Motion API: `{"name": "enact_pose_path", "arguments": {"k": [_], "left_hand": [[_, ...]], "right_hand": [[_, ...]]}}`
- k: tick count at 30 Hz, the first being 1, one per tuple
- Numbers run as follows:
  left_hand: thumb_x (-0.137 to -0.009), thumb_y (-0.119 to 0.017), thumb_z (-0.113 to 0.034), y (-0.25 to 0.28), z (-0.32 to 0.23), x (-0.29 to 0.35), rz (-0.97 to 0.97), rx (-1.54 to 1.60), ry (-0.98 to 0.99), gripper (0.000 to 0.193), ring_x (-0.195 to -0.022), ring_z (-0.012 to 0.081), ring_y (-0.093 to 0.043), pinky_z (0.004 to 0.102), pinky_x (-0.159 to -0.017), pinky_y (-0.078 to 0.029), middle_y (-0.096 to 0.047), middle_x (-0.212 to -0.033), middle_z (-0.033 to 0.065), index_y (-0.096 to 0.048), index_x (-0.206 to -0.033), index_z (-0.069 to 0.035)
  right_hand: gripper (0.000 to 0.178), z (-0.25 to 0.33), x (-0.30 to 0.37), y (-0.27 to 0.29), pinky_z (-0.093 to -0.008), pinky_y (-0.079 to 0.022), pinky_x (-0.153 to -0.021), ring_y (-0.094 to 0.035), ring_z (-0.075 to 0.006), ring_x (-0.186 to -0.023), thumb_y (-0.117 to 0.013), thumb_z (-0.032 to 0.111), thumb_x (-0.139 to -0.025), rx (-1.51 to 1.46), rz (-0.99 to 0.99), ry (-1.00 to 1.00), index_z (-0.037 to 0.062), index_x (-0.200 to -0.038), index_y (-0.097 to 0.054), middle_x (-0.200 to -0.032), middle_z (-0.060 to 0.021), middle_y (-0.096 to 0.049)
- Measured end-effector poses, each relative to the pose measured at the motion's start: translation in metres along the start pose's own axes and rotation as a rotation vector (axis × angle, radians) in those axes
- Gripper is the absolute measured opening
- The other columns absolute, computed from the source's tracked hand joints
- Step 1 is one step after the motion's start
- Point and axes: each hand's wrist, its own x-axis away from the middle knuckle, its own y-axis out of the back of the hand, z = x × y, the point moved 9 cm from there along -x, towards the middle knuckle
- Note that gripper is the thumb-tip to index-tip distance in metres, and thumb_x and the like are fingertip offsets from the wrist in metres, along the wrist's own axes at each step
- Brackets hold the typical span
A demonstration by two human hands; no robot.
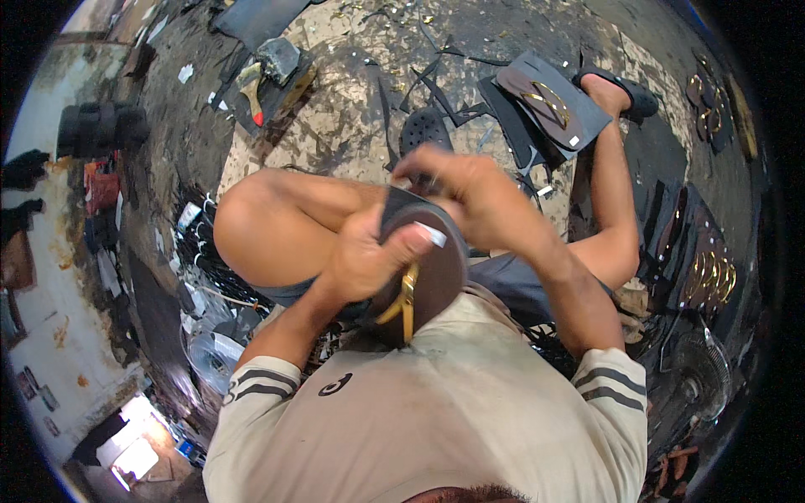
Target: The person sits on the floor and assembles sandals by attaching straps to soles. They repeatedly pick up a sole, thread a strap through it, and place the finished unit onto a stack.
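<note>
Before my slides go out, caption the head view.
Left hand grips a gold-strapped sandal; right hand, blurred, close by its edge.

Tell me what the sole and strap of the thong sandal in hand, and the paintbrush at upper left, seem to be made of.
Sole: probably rubber or foam, from its smooth, matte, dark-brown face.
Strap: likely synthetic leather or plastic with a metallic gold finish, judging by its shine.
Paintbrush: perhaps wood, from its yellowish, red-tipped handle; its tan bristles could be natural or synthetic.
</note>
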Motion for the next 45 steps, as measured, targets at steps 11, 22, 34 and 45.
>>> {"name": "enact_pose_path", "arguments": {"k": [11, 22, 34, 45], "left_hand": [[-0.101, -0.052, -0.02, -0.013, 0.005, -0.036, 0.177, 0.407, -0.06, 0.048, -0.128, 0.0286, -0.052, 0.0439, -0.111, -0.04, -0.051, -0.139, 0.0173, -0.038, -0.144, -0.002], [-0.098, -0.058, -0.045, 0.026, 0.01, -0.032, -0.554, 0.896, -0.208, 0.038, -0.099, 0.0168, -0.067, 0.0341, -0.082, -0.057, -0.069, -0.111, 0.0015, -0.063, -0.119, -0.015], [-0.101, -0.051, -0.043, 0.027, 0.065, -0.006, -0.452, 0.869, -0.205, 0.042, -0.102, 0.0211, -0.067, 0.0388, -0.092, -0.054, -0.067, -0.113, 0.0075, -0.059, -0.122, -0.007], [-0.097, -0.058, -0.034, 0.04, 0.086, 0.021, -0.44, 0.726, -0.158, 0.048, -0.108, 0.0279, -0.064, 0.0446, -0.095, -0.053, -0.064, -0.12, 0.015, -0.052, -0.13, 0.001]], "right_hand": [[0.027, -0.042, 0.052, 0.08, -0.0228, -0.051, -0.061, -0.061, -0.0072, -0.071, -0.067, 0.026, -0.095, -0.703, -0.608, -0.394, 0.0051, -0.109, -0.057, -0.089, -0.001, -0.064], [0.02, -0.042, 0.102, -0.007, -0.0344, -0.052, -0.069, -0.069, -0.0286, -0.078, -0.068, 0.008, -0.089, 0.174, -0.443, -0.247, 0.002, -0.106, -0.06, -0.091, -0.0179, -0.065], [0.027, -0.033, 0.06, -0.011, -0.046, -0.05, -0.067, -0.063, -0.0401, -0.081, -0.068, 0.004, -0.081, 0.367, -0.253, -0.224, 0.0054, -0.106, -0.058, -0.09, -0.0178, -0.062], [0.032, -0.026, 0.009, -0.045, -0.0479, -0.05, -0.071, -0.064, -0.0407, -0.091, -0.068, 0.008, -0.076, 0.203, 0.177, -0.063, 0.0073, -0.105, -0.054, -0.09, -0.0179, -0.065]]}}
